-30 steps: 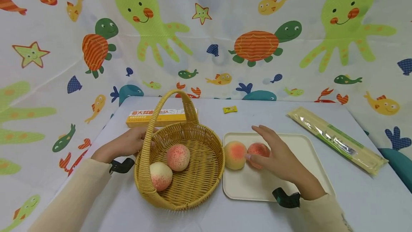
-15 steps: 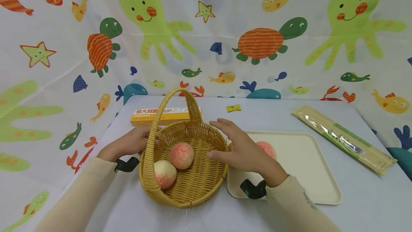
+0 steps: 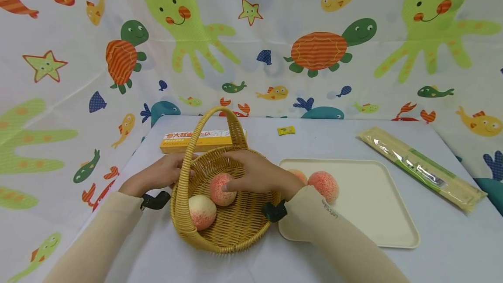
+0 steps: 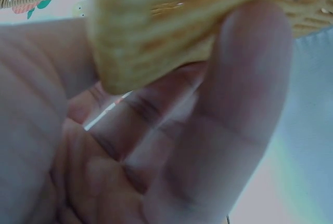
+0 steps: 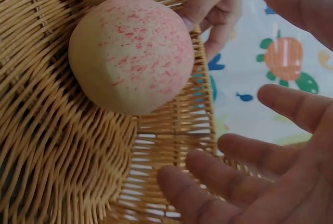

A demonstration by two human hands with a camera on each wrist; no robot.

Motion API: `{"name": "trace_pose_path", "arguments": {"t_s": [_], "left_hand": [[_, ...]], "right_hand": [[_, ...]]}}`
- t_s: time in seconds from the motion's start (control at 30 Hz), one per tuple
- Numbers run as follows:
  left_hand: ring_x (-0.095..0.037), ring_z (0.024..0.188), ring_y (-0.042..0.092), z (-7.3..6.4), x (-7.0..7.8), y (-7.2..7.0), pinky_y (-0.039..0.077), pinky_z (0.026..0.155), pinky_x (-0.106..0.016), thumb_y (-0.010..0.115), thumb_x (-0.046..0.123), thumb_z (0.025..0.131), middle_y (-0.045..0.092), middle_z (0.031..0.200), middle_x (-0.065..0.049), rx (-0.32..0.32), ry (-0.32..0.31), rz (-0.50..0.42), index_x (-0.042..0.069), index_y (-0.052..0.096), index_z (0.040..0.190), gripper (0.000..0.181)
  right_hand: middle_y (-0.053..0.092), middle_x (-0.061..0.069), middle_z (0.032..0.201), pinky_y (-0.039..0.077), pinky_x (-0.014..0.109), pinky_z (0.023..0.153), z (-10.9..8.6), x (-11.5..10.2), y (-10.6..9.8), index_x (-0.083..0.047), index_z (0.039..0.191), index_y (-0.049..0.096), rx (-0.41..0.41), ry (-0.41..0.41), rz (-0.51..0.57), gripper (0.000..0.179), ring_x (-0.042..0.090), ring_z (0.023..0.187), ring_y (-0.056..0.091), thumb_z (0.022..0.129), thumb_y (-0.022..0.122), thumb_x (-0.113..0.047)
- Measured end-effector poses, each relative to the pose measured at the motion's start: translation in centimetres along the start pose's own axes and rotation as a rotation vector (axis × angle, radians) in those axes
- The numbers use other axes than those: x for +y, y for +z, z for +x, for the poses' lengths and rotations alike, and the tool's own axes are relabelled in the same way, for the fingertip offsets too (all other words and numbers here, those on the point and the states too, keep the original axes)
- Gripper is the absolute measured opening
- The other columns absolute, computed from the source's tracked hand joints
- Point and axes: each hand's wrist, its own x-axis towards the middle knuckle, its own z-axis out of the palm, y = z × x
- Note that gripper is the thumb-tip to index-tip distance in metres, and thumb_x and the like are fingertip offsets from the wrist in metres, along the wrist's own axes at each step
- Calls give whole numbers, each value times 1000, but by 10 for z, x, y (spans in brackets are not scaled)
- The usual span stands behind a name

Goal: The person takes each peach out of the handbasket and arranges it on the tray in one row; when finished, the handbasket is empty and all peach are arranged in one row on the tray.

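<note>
A wicker basket with a tall arched handle holds two peaches, a speckled pink peach and a pale peach with a red blush. My left hand grips the basket's rim on its left side; in the left wrist view its thumb and fingers lie around the wicker edge. Over the basket's far right part hangs my right hand, fingers spread and nothing held. In the right wrist view, the nearer peach sits to the left of the spread fingers.
A cream tray to the right bears a pink peach and another peach partly hidden by my right arm. Behind stand a yellow pasta box, a small yellow packet and a long noodle package at the right.
My right hand has moved left from above the tray's peaches to over the basket, its fingers staying spread. My left hand keeps its hold on the rim. The view shifted slightly.
</note>
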Motion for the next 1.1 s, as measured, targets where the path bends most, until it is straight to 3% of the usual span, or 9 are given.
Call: {"name": "trace_pose_path", "arguments": {"t_s": [0.2,0.4,0.6,0.73,1.1], "left_hand": [[-23,82,70,0,0,-1,63,62,-41,66,12,101,70,117,-22,2,13,10,-1,50,150,53],[-25,83,71,1,-2,-2,64,62,-42,66,11,101,71,111,-20,-3,17,4,0,51,149,51],[-25,81,71,3,-3,-1,64,62,-43,66,10,102,72,106,-18,-11,17,-3,-1,51,149,51],[-24,79,71,4,-3,-1,63,61,-43,66,11,101,72,105,-18,-10,14,-5,-1,51,149,51],[-24,78,72,4,-3,0,63,59,-43,67,9,101,72,105,-19,-2,22,-2,-2,50,149,52]], "right_hand": [[48,3,160,37,45,121,19,-1,6,-16,158,46,-106,78,-49,74,24,149,41,93,77,-31],[49,7,159,39,44,118,30,0,14,-16,157,48,-161,132,-12,74,25,147,42,90,78,-25],[62,4,140,49,31,102,33,7,22,-13,155,50,-195,139,49,75,15,121,58,86,80,-18],[64,2,134,51,26,95,34,11,27,-11,154,51,-190,123,37,75,10,111,60,86,82,-19],[68,1,125,53,25,86,33,11,28,-13,144,62,-91,102,-43,67,10,103,62,83,87,-25]]}}
